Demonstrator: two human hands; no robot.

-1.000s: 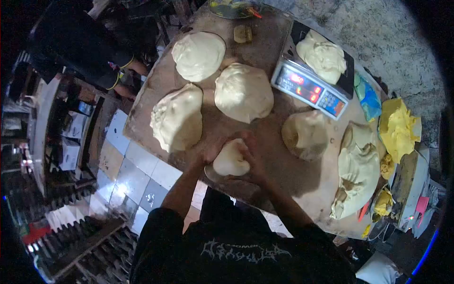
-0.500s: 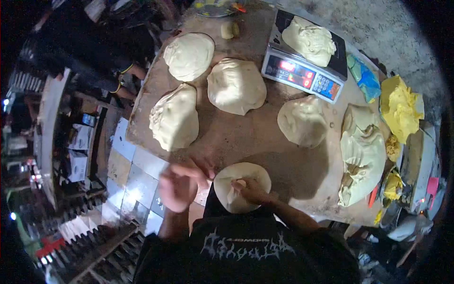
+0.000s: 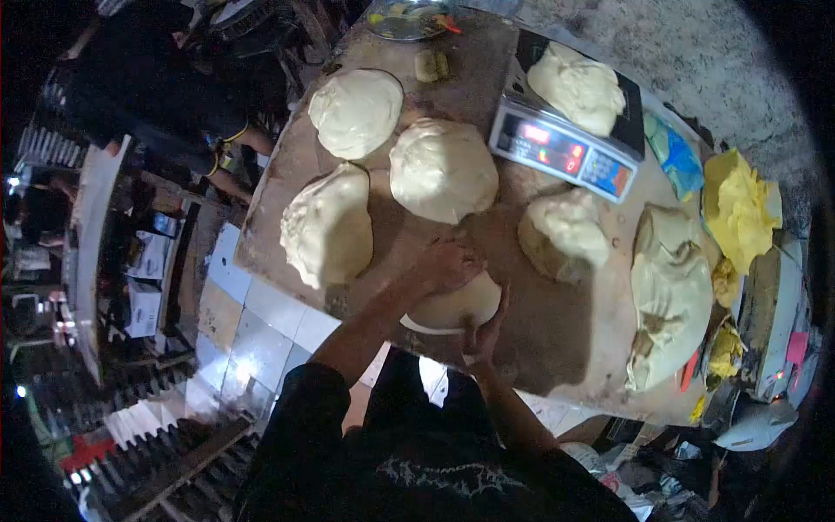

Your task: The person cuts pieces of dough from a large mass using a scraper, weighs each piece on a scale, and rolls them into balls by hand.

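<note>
A pale round of dough point(image 3: 454, 306) lies at the near edge of the wooden table, partly hidden by my hands. My left hand point(image 3: 448, 264) reaches over its far side, fingers curled down onto the dough's edge. At the near right side, my right hand point(image 3: 487, 331) grips the rim, with its thumb on top. Around it rest other dough pieces: one far left point(image 3: 355, 113), one beyond my left hand point(image 3: 444, 170), one at left point(image 3: 326, 226) and one at right point(image 3: 564, 235).
A digital scale point(image 3: 565, 152) with a lump of dough point(image 3: 577, 87) on it stands at the back right. A large dough mass point(image 3: 668, 300) and yellow plastic point(image 3: 741, 209) line the right edge. A metal plate point(image 3: 409, 22) sits at the back. Another person point(image 3: 165, 96) stands at left.
My left hand has swung from the left side onto the dough's far edge. My right hand has shifted from the dough's middle to its right rim. The dough has moved farther onto the table.
</note>
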